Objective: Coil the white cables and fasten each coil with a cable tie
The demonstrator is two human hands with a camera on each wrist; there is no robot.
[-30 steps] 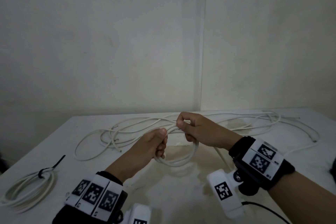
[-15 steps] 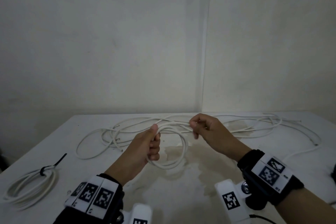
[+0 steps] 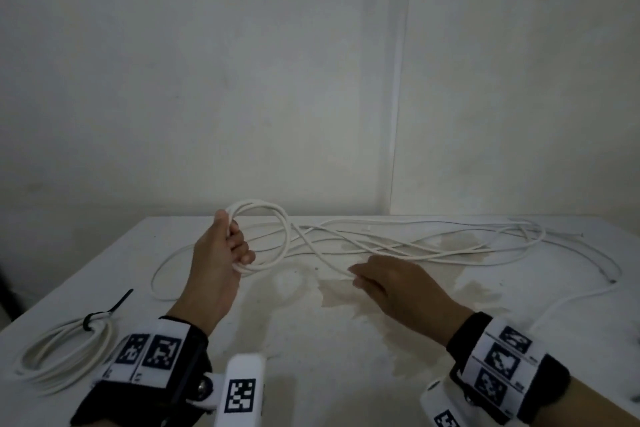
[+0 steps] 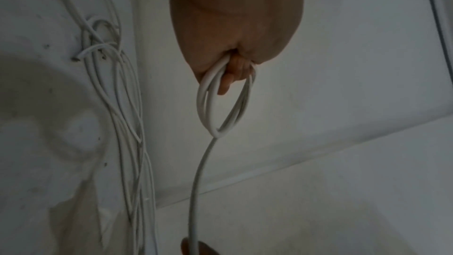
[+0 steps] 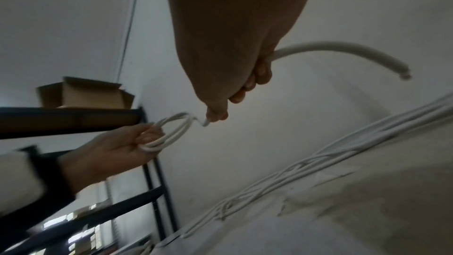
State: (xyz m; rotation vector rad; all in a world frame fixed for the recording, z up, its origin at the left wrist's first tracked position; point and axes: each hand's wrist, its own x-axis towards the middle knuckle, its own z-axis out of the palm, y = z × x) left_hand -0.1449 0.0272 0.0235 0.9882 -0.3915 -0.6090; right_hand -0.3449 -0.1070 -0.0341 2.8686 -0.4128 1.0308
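While the left hand [image 3: 221, 253] grips 1 coil [image 3: 268, 236], 1 tied coil [image 3: 65, 354] lies apart.

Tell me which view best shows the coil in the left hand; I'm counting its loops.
The head view: the coil appears whole in the left hand. The left wrist view shows it edge-on below the palm; the right wrist view shows it small and distant.
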